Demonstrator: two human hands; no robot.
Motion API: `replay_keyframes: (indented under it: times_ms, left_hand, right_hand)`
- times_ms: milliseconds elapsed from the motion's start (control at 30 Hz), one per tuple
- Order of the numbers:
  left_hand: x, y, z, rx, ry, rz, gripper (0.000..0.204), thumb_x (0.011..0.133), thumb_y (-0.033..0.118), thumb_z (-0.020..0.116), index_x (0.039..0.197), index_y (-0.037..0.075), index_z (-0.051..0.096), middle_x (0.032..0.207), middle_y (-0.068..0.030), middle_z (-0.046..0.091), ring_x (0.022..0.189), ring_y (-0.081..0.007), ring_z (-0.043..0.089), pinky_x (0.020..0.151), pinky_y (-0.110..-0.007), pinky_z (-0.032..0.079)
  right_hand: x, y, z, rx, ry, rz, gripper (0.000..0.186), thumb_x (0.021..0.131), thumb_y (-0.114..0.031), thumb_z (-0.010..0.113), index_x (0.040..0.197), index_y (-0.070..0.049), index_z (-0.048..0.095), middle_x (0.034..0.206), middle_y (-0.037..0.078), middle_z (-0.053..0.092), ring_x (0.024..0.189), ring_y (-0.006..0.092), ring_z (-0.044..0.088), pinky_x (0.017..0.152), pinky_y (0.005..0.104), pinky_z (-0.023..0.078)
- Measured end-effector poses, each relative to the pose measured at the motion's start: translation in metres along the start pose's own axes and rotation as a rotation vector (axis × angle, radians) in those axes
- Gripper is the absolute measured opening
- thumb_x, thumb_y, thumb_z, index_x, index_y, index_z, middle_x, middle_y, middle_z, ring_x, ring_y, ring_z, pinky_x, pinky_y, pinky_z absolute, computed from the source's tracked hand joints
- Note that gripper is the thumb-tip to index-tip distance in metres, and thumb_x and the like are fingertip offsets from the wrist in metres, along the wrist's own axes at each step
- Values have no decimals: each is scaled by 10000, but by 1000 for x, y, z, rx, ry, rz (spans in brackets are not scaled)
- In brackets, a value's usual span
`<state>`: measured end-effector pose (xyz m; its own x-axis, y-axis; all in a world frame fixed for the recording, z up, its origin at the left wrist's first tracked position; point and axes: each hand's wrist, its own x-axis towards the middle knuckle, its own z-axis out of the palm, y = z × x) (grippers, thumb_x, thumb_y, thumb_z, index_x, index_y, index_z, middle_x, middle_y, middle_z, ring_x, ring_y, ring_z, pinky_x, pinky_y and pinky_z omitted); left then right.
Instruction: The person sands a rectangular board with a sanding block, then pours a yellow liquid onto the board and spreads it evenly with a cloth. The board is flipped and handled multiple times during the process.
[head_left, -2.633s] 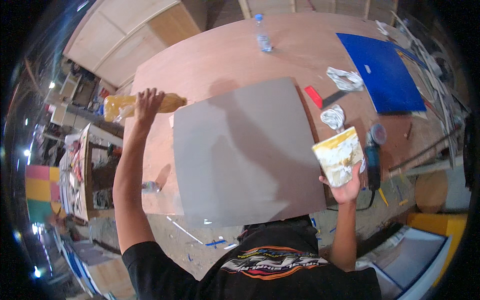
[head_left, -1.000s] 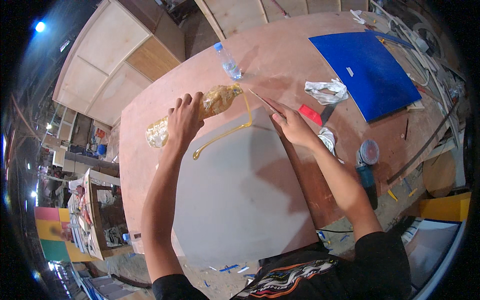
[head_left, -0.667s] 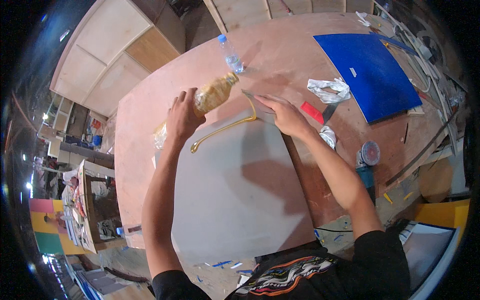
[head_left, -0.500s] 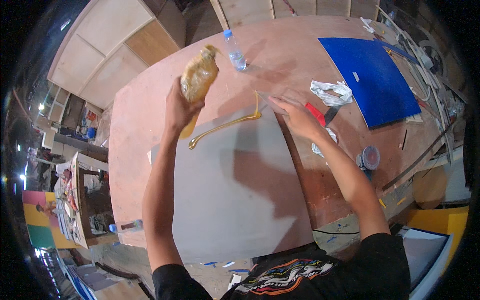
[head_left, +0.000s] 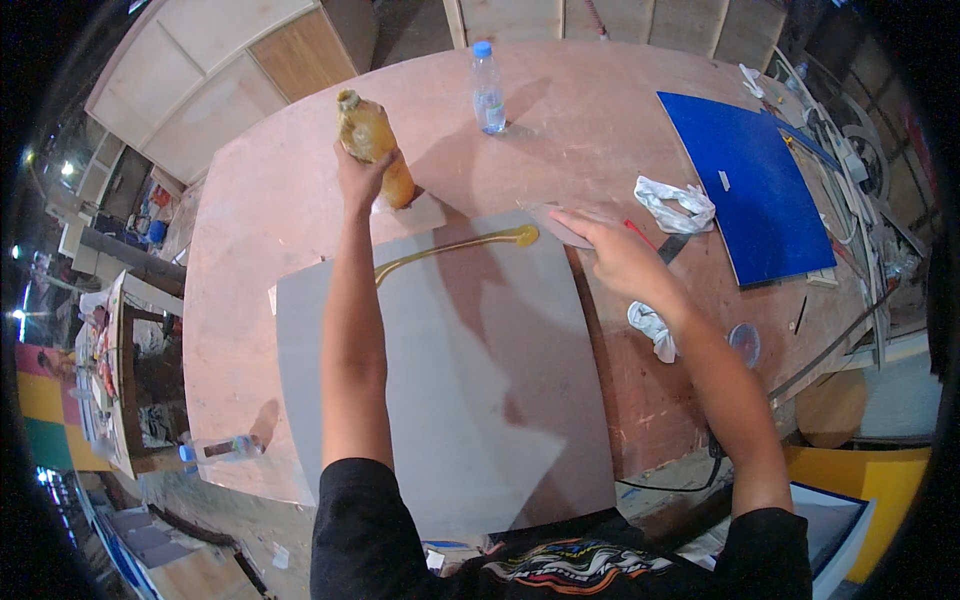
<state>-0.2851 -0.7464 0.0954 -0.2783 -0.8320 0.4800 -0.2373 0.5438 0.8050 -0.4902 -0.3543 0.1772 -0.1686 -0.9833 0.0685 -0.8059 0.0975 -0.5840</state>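
Observation:
My left hand (head_left: pixel 362 178) is closed around a plastic bottle (head_left: pixel 368 130) of amber glue, its neck up and slightly tilted. The bottle's base is just past the far edge of a grey sheet (head_left: pixel 450 390); whether it touches the table I cannot tell. A thick line of glue (head_left: pixel 455 243) runs across the sheet's far part, ending in a round blob on the right. At the sheet's far right corner, my right hand (head_left: pixel 615 250) grips a thin flat scraper (head_left: pixel 558 224), its blade pointing left, close to the blob.
The sheet lies on a large pinkish table (head_left: pixel 250 190). A water bottle (head_left: pixel 488 95) stands beyond it. To the right are white rags (head_left: pixel 675 205), a blue panel (head_left: pixel 750 190) and a round container (head_left: pixel 744 343). Another bottle (head_left: pixel 225 449) lies at the left edge.
My left hand has turned the glue bottle from neck-down pouring to upright and lowered it. The strand of glue at the right end has settled into a blob. The scraper remains in my right hand.

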Motion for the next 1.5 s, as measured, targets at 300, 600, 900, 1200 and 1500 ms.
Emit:
replay_keyframes:
  times_ms: [300, 600, 900, 1200, 1500]
  left_hand:
    - [24, -24, -31, 23, -133, -36, 770, 725, 275, 897, 1267, -14, 432, 1197, -189, 644, 1109, -301, 646, 948, -400, 507]
    - [5, 8, -43, -7, -101, -238, 779, 807, 300, 849, 1392, 10, 424, 1321, -195, 579, 1211, -292, 582, 1032, -411, 460]
    - [-217, 229, -72, -1075, -132, -43, 569, 989, 534, 518, 1350, 94, 509, 1183, -79, 585, 1006, -269, 603, 904, -465, 486]
    - [-305, 343, -67, -1697, -821, 71, 481, 960, 479, 587, 1235, 84, 582, 1129, -94, 620, 987, -273, 620, 888, -429, 488]
    - [-314, 362, -79, -1556, -835, 63, 397, 932, 424, 657, 1120, 74, 656, 1075, -109, 655, 967, -278, 636, 872, -394, 491]
  right_hand:
    - [28, -36, 97, -271, -118, 221, 522, 944, -79, 479, 1462, -148, 472, 1512, 145, 438, 1367, 478, 407, 1016, 713, 367]
    - [54, -29, 130, -452, -203, 203, 564, 956, -65, 477, 1499, -206, 426, 1574, 107, 377, 1405, 488, 351, 1034, 749, 337]
    - [53, -12, 128, -430, -152, 156, 538, 942, -37, 431, 1455, -188, 489, 1500, 116, 479, 1345, 427, 454, 1051, 654, 391]
    - [59, -11, 117, -398, -124, 136, 550, 910, 37, 435, 1416, -151, 542, 1423, 176, 541, 1265, 409, 532, 1057, 496, 437]
    - [74, -3, 127, -323, -278, 13, 584, 863, 23, 514, 1415, -166, 549, 1369, 199, 576, 1247, 408, 548, 1059, 492, 435]
